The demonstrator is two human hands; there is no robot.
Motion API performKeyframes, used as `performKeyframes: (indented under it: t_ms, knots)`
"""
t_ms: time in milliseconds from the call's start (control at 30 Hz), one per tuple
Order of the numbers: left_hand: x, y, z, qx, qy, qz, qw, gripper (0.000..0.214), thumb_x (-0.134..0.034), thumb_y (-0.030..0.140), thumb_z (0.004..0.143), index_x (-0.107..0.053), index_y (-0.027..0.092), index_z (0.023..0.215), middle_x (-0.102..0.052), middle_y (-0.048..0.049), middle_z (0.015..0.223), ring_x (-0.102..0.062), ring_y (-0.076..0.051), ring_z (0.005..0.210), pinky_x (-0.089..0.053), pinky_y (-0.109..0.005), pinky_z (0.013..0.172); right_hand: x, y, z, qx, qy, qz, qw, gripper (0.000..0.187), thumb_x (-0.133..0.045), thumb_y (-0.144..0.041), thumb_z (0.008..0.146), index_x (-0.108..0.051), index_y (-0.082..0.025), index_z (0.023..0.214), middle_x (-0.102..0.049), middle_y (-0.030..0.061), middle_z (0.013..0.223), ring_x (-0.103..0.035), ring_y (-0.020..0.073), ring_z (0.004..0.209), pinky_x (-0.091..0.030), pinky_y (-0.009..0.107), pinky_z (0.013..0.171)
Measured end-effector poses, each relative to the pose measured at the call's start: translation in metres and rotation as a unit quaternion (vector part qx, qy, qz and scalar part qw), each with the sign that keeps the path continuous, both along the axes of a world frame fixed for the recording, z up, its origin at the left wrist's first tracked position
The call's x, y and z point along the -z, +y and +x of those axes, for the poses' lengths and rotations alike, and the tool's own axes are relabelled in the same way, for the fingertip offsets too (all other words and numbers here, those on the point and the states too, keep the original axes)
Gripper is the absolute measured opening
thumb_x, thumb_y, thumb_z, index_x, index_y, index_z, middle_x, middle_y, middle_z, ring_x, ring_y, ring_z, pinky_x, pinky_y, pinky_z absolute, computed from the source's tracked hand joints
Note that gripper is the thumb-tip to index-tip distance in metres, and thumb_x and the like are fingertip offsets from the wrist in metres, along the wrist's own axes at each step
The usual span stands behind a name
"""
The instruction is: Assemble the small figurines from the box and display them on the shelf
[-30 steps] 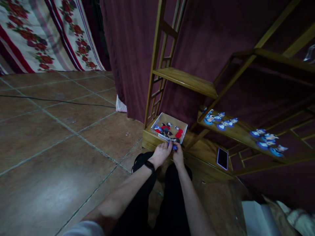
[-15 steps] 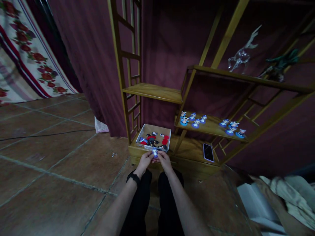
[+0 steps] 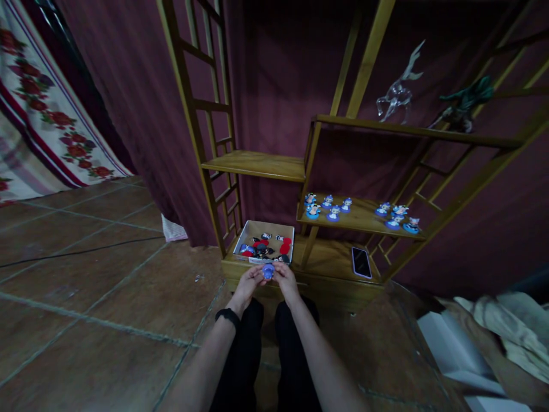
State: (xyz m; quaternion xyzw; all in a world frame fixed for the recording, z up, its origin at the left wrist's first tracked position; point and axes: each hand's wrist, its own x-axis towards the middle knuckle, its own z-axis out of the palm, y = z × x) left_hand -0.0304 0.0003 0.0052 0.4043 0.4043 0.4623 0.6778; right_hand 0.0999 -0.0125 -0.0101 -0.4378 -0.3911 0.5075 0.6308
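Observation:
Between the fingertips of both hands is a small purple figurine (image 3: pixel 268 272), its round purple side turned toward me. My left hand (image 3: pixel 249 283) grips it from the left, and my right hand (image 3: pixel 285 280) from the right; both are closed. Just beyond them on the low shelf sits an open cardboard box (image 3: pixel 241 236) holding several small figurines and red round pieces (image 3: pixel 285 248). Several blue and purple figurines stand in two groups on the raised shelf (image 3: pixel 360 216) to the right, one being a purple figurine (image 3: pixel 333 213).
A phone (image 3: pixel 361 262) lies on the low shelf at right. Higher up stand a clear deer ornament (image 3: pixel 397 94) and a dark green sculpture (image 3: pixel 467 106). A bare wooden shelf (image 3: pixel 257 164) juts out above the box. White boxes (image 3: pixel 454 349) and cloth lie on the floor at right.
The figurine has been turned in my fingers: its white front faced me before, and now its purple side does. The shelf scene has shifted slightly left as my head moved.

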Motion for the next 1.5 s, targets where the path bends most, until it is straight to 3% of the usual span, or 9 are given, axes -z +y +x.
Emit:
performKeyframes:
  t_ms: [267, 433, 667, 867, 1033, 1300, 1500]
  knots:
    - [-0.006, -0.003, -0.001, -0.001, -0.006, 0.02, 1.0, 0.041, -0.073, 0.025, 0.057, -0.063, 0.013, 0.095, -0.067, -0.0079, 0.086, -0.059, -0.012, 0.066, -0.044, -0.021, 0.059, -0.004, -0.001, 0.002, 0.012, -0.048, 0.035, 0.998, 0.021, -0.063, -0.031, 0.063, -0.063, -0.022, 0.082, -0.065, 0.0008, 0.083, -0.059, 0.019, 0.082, -0.046, 0.034, 0.08]
    - [-0.001, -0.001, -0.001, 0.015, -0.021, 0.013, 1.0, 0.04, -0.072, 0.023, 0.059, -0.063, 0.014, 0.097, -0.066, -0.0059, 0.083, -0.059, -0.01, 0.065, -0.044, -0.02, 0.06, -0.001, -0.002, 0.002, -0.01, -0.02, 0.022, 1.0, 0.023, -0.062, -0.035, 0.064, -0.062, -0.022, 0.084, -0.065, 0.0008, 0.079, -0.059, 0.0163, 0.07, -0.049, 0.03, 0.065]
    - [0.001, 0.002, 0.001, 0.016, -0.004, -0.017, 1.0, 0.03, -0.072, 0.02, 0.059, -0.065, 0.01, 0.086, -0.065, -0.0057, 0.071, -0.056, -0.008, 0.055, -0.042, -0.019, 0.054, 0.008, 0.003, 0.001, -0.002, 0.023, -0.055, 0.998, 0.03, -0.068, -0.034, 0.056, -0.063, -0.018, 0.08, -0.064, -0.0005, 0.072, -0.056, 0.0105, 0.053, -0.047, 0.025, 0.053]
    - [0.001, 0.006, 0.005, 0.007, 0.014, -0.033, 0.999, 0.02, -0.069, 0.02, 0.061, -0.064, 0.009, 0.078, -0.062, -0.0035, 0.061, -0.053, -0.007, 0.048, -0.038, -0.017, 0.046, 0.013, 0.008, -0.001, -0.001, 0.067, -0.089, 0.994, 0.03, -0.07, -0.032, 0.053, -0.062, -0.018, 0.079, -0.062, -0.0011, 0.066, -0.055, 0.0095, 0.05, -0.048, 0.024, 0.051]
    - [0.004, 0.006, 0.006, -0.001, -0.004, -0.03, 1.0, 0.029, -0.068, 0.019, 0.064, -0.061, 0.011, 0.091, -0.061, -0.0015, 0.061, -0.054, -0.007, 0.048, -0.04, -0.017, 0.047, 0.012, 0.008, -0.004, -0.013, 0.084, -0.098, 0.992, 0.034, -0.068, -0.035, 0.056, -0.06, -0.019, 0.086, -0.062, -0.0017, 0.064, -0.057, 0.0104, 0.051, -0.05, 0.026, 0.055]
    - [0.004, 0.004, 0.005, 0.013, -0.004, -0.015, 1.0, 0.033, -0.071, 0.023, 0.06, -0.064, 0.01, 0.09, -0.063, -0.0023, 0.06, -0.055, -0.007, 0.049, -0.041, -0.017, 0.047, 0.01, 0.006, -0.003, -0.04, 0.02, -0.094, 0.995, 0.032, -0.067, -0.036, 0.058, -0.061, -0.019, 0.084, -0.065, -0.0008, 0.072, -0.059, 0.0114, 0.056, -0.048, 0.024, 0.055]
    - [0.002, 0.001, 0.011, -0.032, 0.056, -0.003, 0.998, 0.031, -0.07, 0.022, 0.058, -0.065, 0.009, 0.086, -0.061, -0.0003, 0.053, -0.053, -0.007, 0.043, -0.039, -0.016, 0.043, 0.014, 0.011, -0.007, -0.035, -0.02, -0.091, 0.995, 0.032, -0.067, -0.038, 0.056, -0.06, -0.018, 0.08, -0.063, -0.0023, 0.064, -0.056, 0.0108, 0.05, -0.045, 0.023, 0.05]
